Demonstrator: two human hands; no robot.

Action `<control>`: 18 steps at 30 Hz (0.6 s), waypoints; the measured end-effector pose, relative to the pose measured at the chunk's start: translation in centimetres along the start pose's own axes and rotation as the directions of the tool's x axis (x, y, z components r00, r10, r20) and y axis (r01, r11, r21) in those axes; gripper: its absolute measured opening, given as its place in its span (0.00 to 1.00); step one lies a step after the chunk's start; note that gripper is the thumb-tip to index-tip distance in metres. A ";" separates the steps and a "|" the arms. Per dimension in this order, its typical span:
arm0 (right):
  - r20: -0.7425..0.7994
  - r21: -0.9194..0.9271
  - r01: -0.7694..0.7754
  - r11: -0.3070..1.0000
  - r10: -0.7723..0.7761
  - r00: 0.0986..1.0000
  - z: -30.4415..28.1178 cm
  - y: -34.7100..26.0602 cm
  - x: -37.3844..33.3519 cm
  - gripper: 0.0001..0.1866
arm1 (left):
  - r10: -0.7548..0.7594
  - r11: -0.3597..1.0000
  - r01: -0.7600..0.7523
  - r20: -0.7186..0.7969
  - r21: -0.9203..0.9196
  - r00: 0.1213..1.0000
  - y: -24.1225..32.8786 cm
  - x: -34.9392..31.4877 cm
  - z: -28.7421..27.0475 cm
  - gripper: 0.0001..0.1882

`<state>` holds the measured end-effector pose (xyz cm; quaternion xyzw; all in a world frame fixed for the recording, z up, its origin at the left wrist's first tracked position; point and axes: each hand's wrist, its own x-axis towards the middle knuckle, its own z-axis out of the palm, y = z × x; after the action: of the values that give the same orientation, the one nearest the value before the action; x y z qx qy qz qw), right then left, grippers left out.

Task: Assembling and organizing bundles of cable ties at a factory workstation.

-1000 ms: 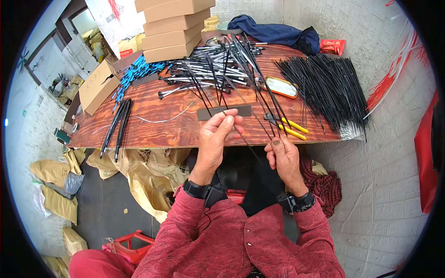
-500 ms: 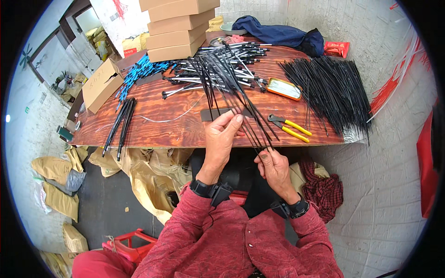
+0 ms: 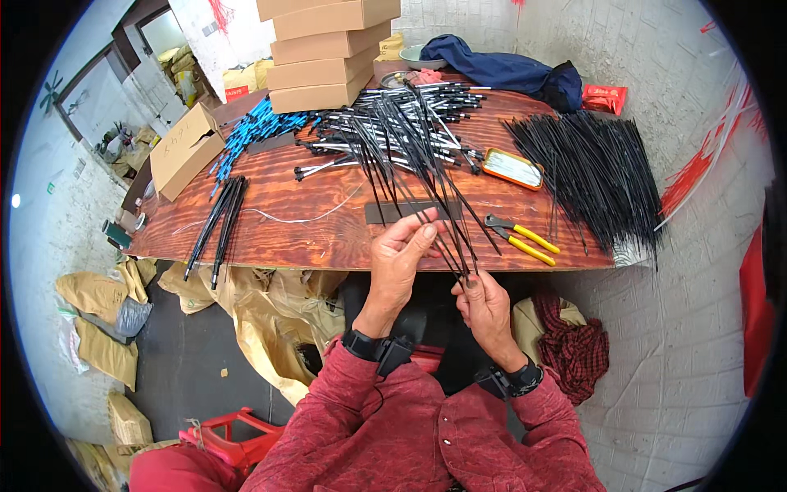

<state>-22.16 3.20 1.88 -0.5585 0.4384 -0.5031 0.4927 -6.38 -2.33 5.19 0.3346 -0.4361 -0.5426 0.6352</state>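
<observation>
Both of my hands hold a loose, fanned bunch of thin black rods above the front edge of the wooden table. My left hand pinches rods between thumb and fingertips partway along them. Lower down, my right hand is closed around their near ends. The far ends spread out over a heap of black and silver-white rods. A flat dark strip lies under the bunch. Just right of it rest end-cutting pliers with yellow handles.
A big pile of black rods covers the table's right side, beside an orange-rimmed tin. Stacked cardboard boxes, blue rods and an open carton stand farther back and left. A small black bundle overhangs the front edge.
My view has shifted slightly, so the table's things sit a little lower and farther right. My left hand has come slightly nearer to me along the rods; both hands keep their hold.
</observation>
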 end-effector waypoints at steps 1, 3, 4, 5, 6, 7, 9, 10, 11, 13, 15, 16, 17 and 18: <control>0.004 -0.001 0.003 1.000 -0.003 1.000 0.1 0.1 0.0 0.22 | 0.012 1.000 -0.013 0.015 0.010 1.000 0.0 0.1 -0.1 0.15; -0.035 -0.016 0.059 0.998 -0.059 0.998 0.3 0.2 0.0 0.23 | 0.030 0.999 -0.030 0.026 0.019 0.999 0.3 0.4 -0.3 0.15; -0.053 -0.024 0.086 0.996 -0.088 0.995 0.3 0.3 0.0 0.23 | 0.034 0.998 -0.036 0.043 0.044 0.998 0.6 0.8 -0.5 0.15; -0.048 -0.025 0.089 0.996 -0.090 0.995 0.4 0.4 -0.1 0.23 | 0.038 0.997 -0.042 0.060 0.068 0.998 1.1 1.3 -0.7 0.15; -0.059 -0.036 0.094 0.995 -0.096 0.994 0.3 0.5 -0.1 0.23 | 0.041 0.995 -0.048 0.076 0.092 0.996 1.7 1.8 -0.8 0.16; -0.071 -0.047 0.097 0.994 -0.101 0.992 0.2 0.7 -0.1 0.23 | 0.044 0.995 -0.051 0.073 0.091 0.996 2.3 2.4 -1.0 0.16; -0.081 -0.061 0.102 0.993 -0.107 0.991 0.0 1.0 -0.3 0.23 | 0.058 0.992 -0.066 0.073 0.111 0.996 4.0 3.8 -1.3 0.15; -0.083 -0.059 0.100 0.993 -0.105 0.991 0.0 1.0 -0.4 0.23 | 0.064 0.990 -0.073 0.076 0.122 0.995 4.5 4.3 -1.5 0.15; -0.085 -0.056 0.098 0.994 -0.102 0.991 0.0 1.1 -0.5 0.23 | 0.065 0.990 -0.074 0.078 0.121 0.995 4.7 4.6 -1.8 0.15; -0.089 -0.052 0.096 0.994 -0.100 0.991 -0.2 1.1 -0.5 0.24 | 0.079 0.989 -0.091 0.101 0.119 0.992 4.9 5.0 -2.1 0.14; -0.098 -0.081 0.110 0.991 -0.118 0.988 -0.5 1.2 -0.5 0.24 | 0.083 0.988 -0.096 0.114 0.119 0.990 5.0 5.1 -2.2 0.13; -0.102 -0.095 0.116 0.989 -0.125 0.987 -0.6 1.2 -0.6 0.24 | 0.073 0.989 -0.087 0.120 0.122 0.990 5.0 5.0 -2.2 0.13; -0.104 -0.093 0.114 0.989 -0.123 0.987 -0.7 1.2 -0.6 0.24 | 0.063 0.989 -0.078 0.125 0.125 0.990 5.1 4.9 -2.2 0.13; -0.110 -0.097 0.117 0.988 -0.128 0.986 -0.9 1.0 -0.6 0.24 | 0.053 0.989 -0.069 0.129 0.128 0.990 5.1 4.8 -2.2 0.13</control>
<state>-23.09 3.55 0.79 -0.5759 0.4535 -0.5439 0.4086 -2.21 -6.21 9.85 0.3276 -0.5202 -0.5128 0.5993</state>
